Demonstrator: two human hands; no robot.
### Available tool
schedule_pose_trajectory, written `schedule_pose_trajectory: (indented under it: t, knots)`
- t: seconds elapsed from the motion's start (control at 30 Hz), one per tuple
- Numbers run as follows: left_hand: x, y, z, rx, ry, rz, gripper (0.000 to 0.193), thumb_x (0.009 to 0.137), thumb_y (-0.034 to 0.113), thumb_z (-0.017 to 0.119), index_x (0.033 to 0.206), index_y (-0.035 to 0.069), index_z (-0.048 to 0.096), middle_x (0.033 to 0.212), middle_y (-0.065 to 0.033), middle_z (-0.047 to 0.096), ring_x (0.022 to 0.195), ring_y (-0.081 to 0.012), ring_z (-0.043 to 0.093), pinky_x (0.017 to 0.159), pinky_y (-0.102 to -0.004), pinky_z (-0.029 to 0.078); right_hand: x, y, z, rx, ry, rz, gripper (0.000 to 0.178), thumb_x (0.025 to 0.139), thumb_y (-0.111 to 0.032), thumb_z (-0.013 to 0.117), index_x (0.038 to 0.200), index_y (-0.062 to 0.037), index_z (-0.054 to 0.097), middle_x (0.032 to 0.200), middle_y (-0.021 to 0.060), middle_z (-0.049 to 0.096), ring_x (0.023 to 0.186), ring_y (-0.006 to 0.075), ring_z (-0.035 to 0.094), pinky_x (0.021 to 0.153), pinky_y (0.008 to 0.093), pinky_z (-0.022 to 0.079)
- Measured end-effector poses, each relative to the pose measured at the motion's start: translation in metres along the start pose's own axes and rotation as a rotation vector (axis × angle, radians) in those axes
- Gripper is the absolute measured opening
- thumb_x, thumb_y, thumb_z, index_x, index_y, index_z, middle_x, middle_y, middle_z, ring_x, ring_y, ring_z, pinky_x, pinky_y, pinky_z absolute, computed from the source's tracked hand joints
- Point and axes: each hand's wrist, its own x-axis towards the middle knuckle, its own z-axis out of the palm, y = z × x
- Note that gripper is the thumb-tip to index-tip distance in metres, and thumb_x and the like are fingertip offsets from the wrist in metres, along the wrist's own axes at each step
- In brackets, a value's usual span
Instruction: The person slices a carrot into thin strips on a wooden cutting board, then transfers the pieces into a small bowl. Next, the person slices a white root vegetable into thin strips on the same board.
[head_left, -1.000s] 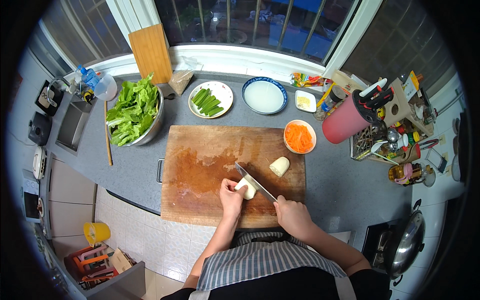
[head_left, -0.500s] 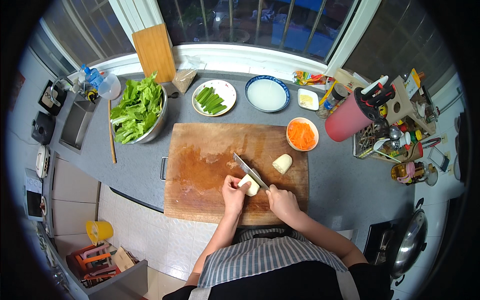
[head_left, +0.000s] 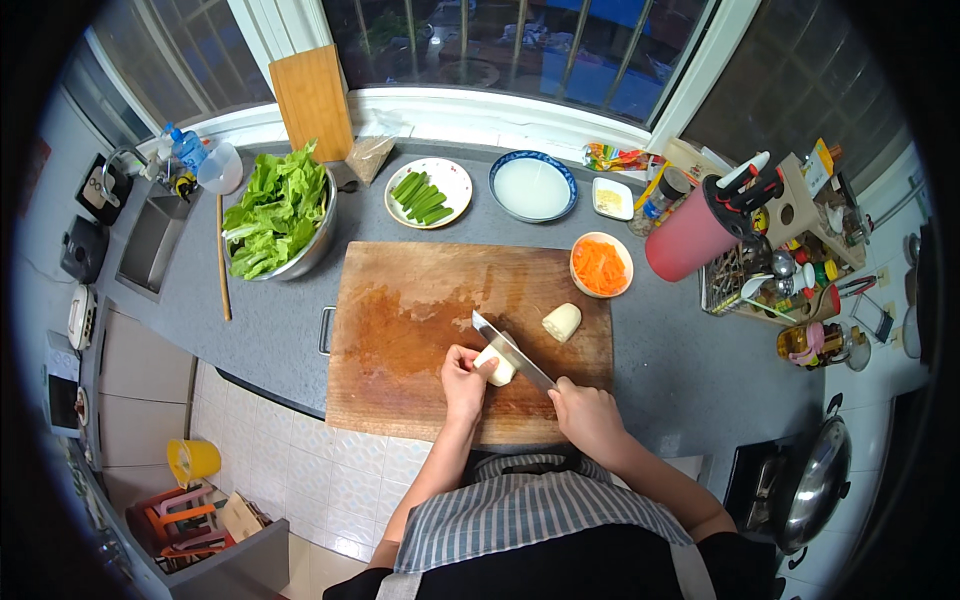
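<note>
My left hand (head_left: 464, 384) grips a thick, pale peeled vegetable piece (head_left: 493, 368) on the wooden cutting board (head_left: 400, 390), its thumb pressed along the side. My right hand (head_left: 588, 416) is closed round the handle of a kitchen knife (head_left: 522, 360). The blade slants from the right hand up to the left and lies over or against the right side of the piece; whether it has cut in, I cannot tell. A second pale vegetable piece (head_left: 562, 322), rounded at one end, rests on the board to the right of the blade.
Beyond the board stand a steel bowl (head_left: 318, 250) of leafy greens, a plate (head_left: 458, 187) of green strips, a blue-rimmed dish (head_left: 533, 188) and a small square dish (head_left: 613, 199). A bowl of carrot pieces (head_left: 600, 264) overlaps the board's right corner; a red knife block (head_left: 690, 232) stands farther right.
The knife blade has shifted slightly up over the held piece, and my right hand has moved a little right and down. My left hand keeps its grip on the piece.
</note>
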Motion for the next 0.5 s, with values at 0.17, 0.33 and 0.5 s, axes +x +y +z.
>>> schedule_pose_trajectory:
  t: [0.17, 0.33, 0.5]
  knots:
    - [-0.002, 0.003, 0.003, 0.091, 0.018, 0.073, 0.029, 0.071, -0.006, 0.074, 0.074, 0.007, 0.048, 0.068, 0.0040, 0.044, 0.062, -0.0055, 0.040, 0.058, -0.0203, 0.038, 0.001, -0.007, -0.005, -0.044, -0.080, 0.004, 0.023, 0.094, -0.022, 0.049, 0.082, -0.0031, 0.052, 0.063, 0.0186, 0.061, 0.058, 0.0386, 0.062, 0.053, 0.0485, 0.049]
    - [-0.002, -0.003, 0.001, 0.020, -0.014, 0.060, 0.030, 0.072, -0.005, 0.074, 0.074, 0.007, 0.047, 0.068, 0.0039, 0.043, 0.063, -0.0056, 0.040, 0.059, -0.0203, 0.038, 0.014, 0.000, 0.011, -0.067, -0.054, -0.056, 0.024, 0.094, -0.023, 0.050, 0.081, -0.0024, 0.052, 0.059, 0.0199, 0.060, 0.056, 0.0381, 0.062, 0.050, 0.0468, 0.050]
    - [-0.009, 0.004, 0.007, 0.144, -0.001, 0.092, 0.027, 0.074, -0.004, 0.073, 0.078, 0.006, 0.049, 0.070, 0.0043, 0.043, 0.063, -0.0053, 0.037, 0.058, -0.0197, 0.035, 0.043, 0.006, 0.052, -0.056, 0.045, -0.061, 0.026, 0.094, -0.025, 0.049, 0.082, -0.0029, 0.053, 0.060, 0.0194, 0.061, 0.056, 0.0382, 0.063, 0.051, 0.0473, 0.051]
